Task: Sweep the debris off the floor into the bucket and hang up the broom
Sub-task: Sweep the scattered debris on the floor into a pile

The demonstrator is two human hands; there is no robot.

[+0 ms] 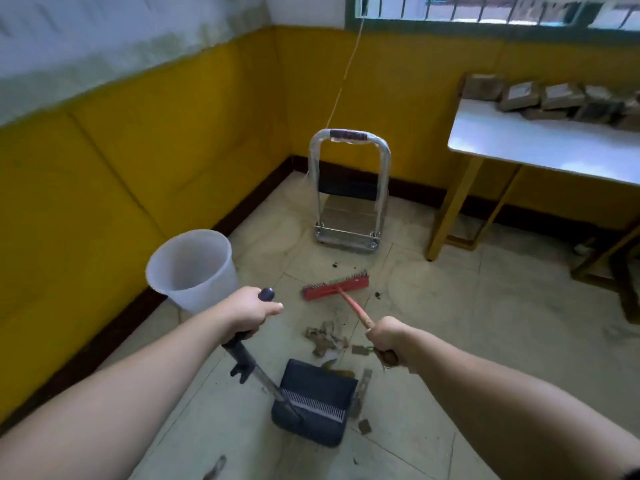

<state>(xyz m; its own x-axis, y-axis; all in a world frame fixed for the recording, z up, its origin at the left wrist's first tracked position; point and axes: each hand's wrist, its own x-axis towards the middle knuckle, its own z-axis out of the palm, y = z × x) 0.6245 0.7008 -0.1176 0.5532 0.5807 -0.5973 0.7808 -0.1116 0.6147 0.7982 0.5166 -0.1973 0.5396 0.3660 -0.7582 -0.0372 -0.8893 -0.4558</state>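
Observation:
My left hand [247,315] grips the top of a dark dustpan handle [242,355]. The dark blue dustpan [313,400] stands on the floor below it, mouth toward the debris. My right hand [388,337] grips the red handle of a broom; its red head [336,289] lies on the floor beyond the debris. Brown scraps of debris [325,337] lie between the broom head and the dustpan, with more scraps beside the pan [362,389]. A translucent white bucket [194,268] stands to the left, near the yellow wall.
A folding metal hand cart [349,188] stands in the corner ahead, with a thin cord [346,71] running up to the window. A white table [540,140] with stacked brown packages is at the right. Small dirt specks [336,265] dot the tile floor.

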